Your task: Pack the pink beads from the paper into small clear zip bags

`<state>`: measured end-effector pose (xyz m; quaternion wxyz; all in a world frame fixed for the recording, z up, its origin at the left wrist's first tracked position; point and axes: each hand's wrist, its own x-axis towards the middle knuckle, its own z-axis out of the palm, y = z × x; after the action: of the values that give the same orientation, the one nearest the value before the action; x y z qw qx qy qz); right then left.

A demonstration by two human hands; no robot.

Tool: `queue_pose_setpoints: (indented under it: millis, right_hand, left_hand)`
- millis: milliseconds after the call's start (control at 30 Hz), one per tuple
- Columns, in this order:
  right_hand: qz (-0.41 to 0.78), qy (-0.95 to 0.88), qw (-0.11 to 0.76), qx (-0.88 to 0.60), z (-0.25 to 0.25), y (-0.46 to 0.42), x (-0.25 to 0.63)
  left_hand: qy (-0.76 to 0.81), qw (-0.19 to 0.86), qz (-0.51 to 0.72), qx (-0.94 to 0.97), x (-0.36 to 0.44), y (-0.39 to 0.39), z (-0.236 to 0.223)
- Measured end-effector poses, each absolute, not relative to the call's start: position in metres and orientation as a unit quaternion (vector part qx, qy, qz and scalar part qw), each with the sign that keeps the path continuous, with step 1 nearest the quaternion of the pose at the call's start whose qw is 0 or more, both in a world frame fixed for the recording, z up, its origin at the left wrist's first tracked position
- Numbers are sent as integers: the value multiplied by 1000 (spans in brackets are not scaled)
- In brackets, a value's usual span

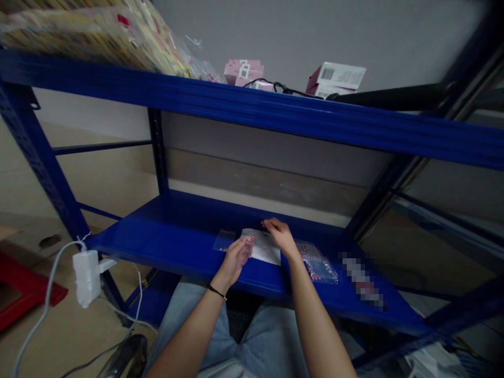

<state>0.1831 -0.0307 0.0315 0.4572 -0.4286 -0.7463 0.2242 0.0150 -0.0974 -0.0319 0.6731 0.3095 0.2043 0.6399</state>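
Note:
My left hand [236, 258] is curled at the left edge of a white paper sheet [264, 248], its fingertips pinched on that edge. My right hand [280, 236] rests its fingertips on the sheet's top edge. The sheet lies flat on a blue steel shelf [189, 236]. A clear plastic bag [317, 263] holding small red pieces lies to the right of my right hand. More clear plastic [223, 240] shows left of the sheet, and I cannot tell whether it is the same bag. My left hand hides part of the sheet.
A blue upper shelf beam [252, 105] runs above my hands, carrying packaged goods, pink boxes and a black cable. Blue uprights [39, 157] stand at the sides. A white power adapter [86, 278] hangs at the left. A blurred patch [362, 281] covers part of the shelf.

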Motion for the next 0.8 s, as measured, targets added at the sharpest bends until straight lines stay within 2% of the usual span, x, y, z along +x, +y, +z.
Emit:
queue_pose_setpoints:
  millis: [67, 167, 400, 800]
  right_hand:
    - [215, -715, 440, -499, 9, -13, 195]
    - [146, -718, 363, -575, -19, 3, 205]
    - [33, -781, 231, -580, -36, 7, 202]
    - [6, -797, 179, -577, -27, 18, 190]
  left_hand:
    - [208, 673, 639, 308, 15, -97, -32]
    - [205, 678, 639, 300, 15, -98, -31]
    - [201, 691, 633, 286, 13, -98, -29]
    - [217, 681, 636, 293, 14, -99, -28]
